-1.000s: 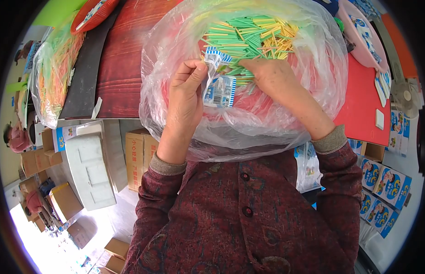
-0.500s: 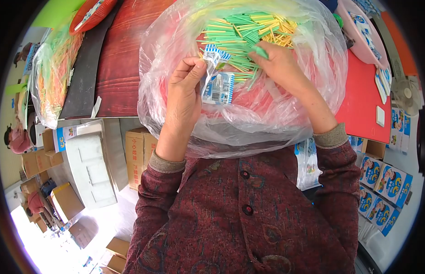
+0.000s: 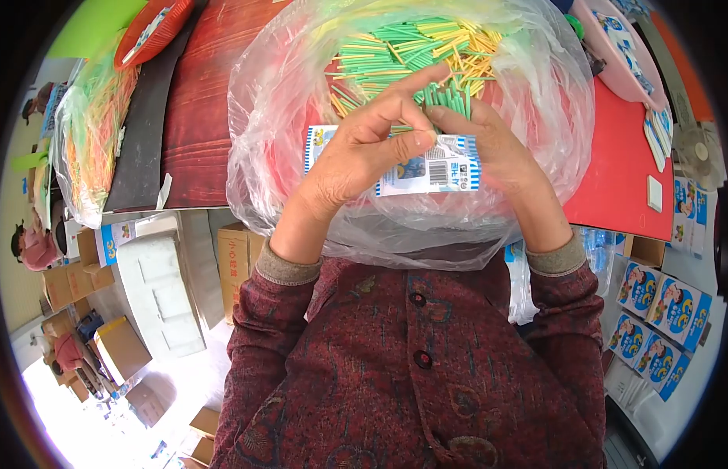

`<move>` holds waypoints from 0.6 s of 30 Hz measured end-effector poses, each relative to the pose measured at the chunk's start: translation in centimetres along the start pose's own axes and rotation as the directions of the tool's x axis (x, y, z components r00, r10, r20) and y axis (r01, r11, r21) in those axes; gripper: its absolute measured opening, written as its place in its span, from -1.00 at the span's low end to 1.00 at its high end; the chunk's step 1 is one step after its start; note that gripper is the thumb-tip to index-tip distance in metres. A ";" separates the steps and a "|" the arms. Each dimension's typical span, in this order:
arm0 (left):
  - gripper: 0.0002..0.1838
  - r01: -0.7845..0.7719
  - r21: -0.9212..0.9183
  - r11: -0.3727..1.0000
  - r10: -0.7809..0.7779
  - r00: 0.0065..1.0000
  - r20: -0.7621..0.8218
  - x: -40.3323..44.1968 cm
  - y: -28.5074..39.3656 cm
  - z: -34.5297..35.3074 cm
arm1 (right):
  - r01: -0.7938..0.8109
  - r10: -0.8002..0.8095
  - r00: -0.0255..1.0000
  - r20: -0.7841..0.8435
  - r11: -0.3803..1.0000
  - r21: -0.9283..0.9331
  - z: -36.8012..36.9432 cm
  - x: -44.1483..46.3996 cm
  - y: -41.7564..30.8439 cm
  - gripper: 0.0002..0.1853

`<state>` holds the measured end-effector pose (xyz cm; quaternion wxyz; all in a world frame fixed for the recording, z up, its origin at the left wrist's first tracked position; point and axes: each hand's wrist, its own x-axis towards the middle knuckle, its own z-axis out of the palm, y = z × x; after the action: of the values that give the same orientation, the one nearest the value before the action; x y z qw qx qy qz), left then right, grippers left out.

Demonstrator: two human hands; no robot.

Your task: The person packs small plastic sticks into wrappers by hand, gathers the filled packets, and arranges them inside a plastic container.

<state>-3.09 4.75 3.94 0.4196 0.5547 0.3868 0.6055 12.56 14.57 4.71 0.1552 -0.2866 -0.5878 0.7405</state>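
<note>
My left hand (image 3: 364, 152) pinches a small blue-and-white printed packet (image 3: 450, 176), its barcode side facing up. In my right hand (image 3: 501, 148) is a bundle of thin green sticks (image 3: 455, 100), gripped upright right behind the packet's upper edge. Whether the sticks' lower ends are inside the packet is hidden by the fingers. Beyond both hands lies a pile of green and yellow sticks (image 3: 372, 62) in a large clear plastic bag (image 3: 258, 102) with its mouth rolled open. Another blue-striped packet end shows left of my left hand.
The bag rests on a red table (image 3: 200, 117). A pink basin (image 3: 622, 59) with packets stands at right, a red basket (image 3: 157, 35) at far left beside a bag of coloured sticks (image 3: 98, 133). Cartons (image 3: 233, 270) and printed boxes (image 3: 653, 313) sit below table level.
My right hand has come down from the pile to the packet, with green sticks in its grip. My left hand has moved right, and the packet now lies turned sideways between the hands.
</note>
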 end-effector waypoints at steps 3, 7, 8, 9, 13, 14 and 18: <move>-0.93 0.092 -0.110 0.990 -0.085 0.994 0.066 0.1 0.0 0.5 | -0.036 0.036 0.999 -0.004 0.993 0.110 0.2 -0.2 -0.3 -0.79; -0.94 0.123 -0.105 0.987 -0.116 0.990 0.076 -0.2 0.0 0.5 | -0.010 -0.006 0.998 0.061 0.969 0.247 0.0 0.0 0.2 -0.77; -0.94 0.103 -0.108 0.989 -0.094 0.992 0.081 -0.3 -0.1 0.5 | -0.007 -0.008 0.998 0.060 0.969 0.248 0.0 -0.1 0.3 -0.77; -0.94 0.102 -0.106 0.989 -0.094 0.992 0.082 -0.4 -0.2 0.6 | -0.020 0.013 0.999 0.035 0.981 0.192 -0.1 -0.1 0.3 -0.76; -0.96 -0.040 0.055 0.998 0.041 0.999 -0.011 -0.2 -0.2 0.6 | 0.003 -0.002 1.000 0.021 1.000 -0.027 -0.2 -0.6 -0.4 -0.72; -0.95 0.003 0.019 1.000 -0.003 1.000 0.016 -0.1 -0.1 0.7 | 0.002 -0.002 1.000 0.019 1.000 -0.028 -0.2 -0.6 -0.3 -0.72; -0.96 0.057 0.007 0.998 -0.058 0.996 0.062 -0.3 -0.3 1.2 | 0.005 0.001 0.999 -0.034 0.985 0.174 0.5 -0.6 -0.2 -0.72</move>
<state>-1.88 4.59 3.66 0.4474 0.5630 0.3908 0.5746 12.72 13.85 5.12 0.1906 -0.2840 -0.5186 0.7837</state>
